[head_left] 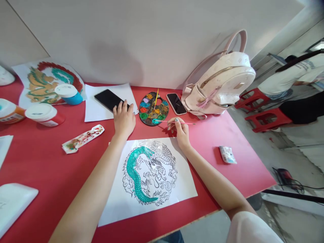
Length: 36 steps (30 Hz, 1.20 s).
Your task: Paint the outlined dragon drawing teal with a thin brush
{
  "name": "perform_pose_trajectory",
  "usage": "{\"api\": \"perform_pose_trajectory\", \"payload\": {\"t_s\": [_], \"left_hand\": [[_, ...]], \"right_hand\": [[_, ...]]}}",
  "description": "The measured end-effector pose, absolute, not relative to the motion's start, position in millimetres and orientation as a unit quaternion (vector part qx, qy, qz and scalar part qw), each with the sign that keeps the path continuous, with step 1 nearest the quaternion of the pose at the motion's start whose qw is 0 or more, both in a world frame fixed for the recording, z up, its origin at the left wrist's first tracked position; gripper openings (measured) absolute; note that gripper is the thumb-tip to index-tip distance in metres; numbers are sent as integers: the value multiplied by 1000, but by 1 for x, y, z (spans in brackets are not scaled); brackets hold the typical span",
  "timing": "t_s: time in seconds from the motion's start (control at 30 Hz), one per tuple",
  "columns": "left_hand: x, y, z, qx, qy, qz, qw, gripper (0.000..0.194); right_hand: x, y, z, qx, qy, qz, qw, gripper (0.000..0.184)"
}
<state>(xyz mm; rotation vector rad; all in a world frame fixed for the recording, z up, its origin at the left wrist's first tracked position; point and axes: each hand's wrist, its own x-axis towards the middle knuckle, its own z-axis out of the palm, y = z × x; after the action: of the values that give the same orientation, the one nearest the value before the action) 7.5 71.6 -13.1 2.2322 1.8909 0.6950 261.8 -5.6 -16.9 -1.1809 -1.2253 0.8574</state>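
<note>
My right hand (179,130) holds a thin pink paintbrush (177,122), its tip at the teal paint on a dark oval palette (149,120). A second, yellow brush (156,98) rests on this palette of several colours. Fingers apart, my left hand (124,120) lies over the near corner of a black phone (107,99), which sits on a white sheet (97,114). Between my forearms is a dragon line drawing (149,175) on white paper. Teal paint covers the dragon's body along the left; its head and right side are uncoloured.
A pink backpack (222,81) leans on the wall beside another phone (176,104). Several paint jars (42,113) and a painted sheet (45,82) stand left, near a paint-stained strip (83,139). A small packet (227,155) lies right. People sit on red stools (268,120) beyond.
</note>
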Motion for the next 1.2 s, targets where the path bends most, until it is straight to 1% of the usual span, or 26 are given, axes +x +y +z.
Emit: {"api": "perform_pose_trajectory", "payload": {"t_s": [0.3,0.5,0.6,0.73,0.8,1.03,1.2], "left_hand": [[7,72,-16,740,625,241,60,59],[8,71,-13,744,624,230,67,61],[9,70,-11,741,629,224,71,60],[10,69,-9,740,632,217,69,58],[10,69,-9,741,632,215,70,59],[10,69,-9,737,633,222,82,58],[10,70,-10,739,630,226,72,58]], "right_hand": [[260,-12,-15,-498,-496,377,603,57],[247,-25,-15,-463,-456,448,614,60],[239,-35,-13,-429,-492,479,588,66],[235,-43,-10,-397,-575,516,496,70],[236,-44,-10,-388,-598,519,471,71],[237,-43,-8,-386,-620,517,447,72],[237,-43,-5,-371,-629,524,438,70]]}}
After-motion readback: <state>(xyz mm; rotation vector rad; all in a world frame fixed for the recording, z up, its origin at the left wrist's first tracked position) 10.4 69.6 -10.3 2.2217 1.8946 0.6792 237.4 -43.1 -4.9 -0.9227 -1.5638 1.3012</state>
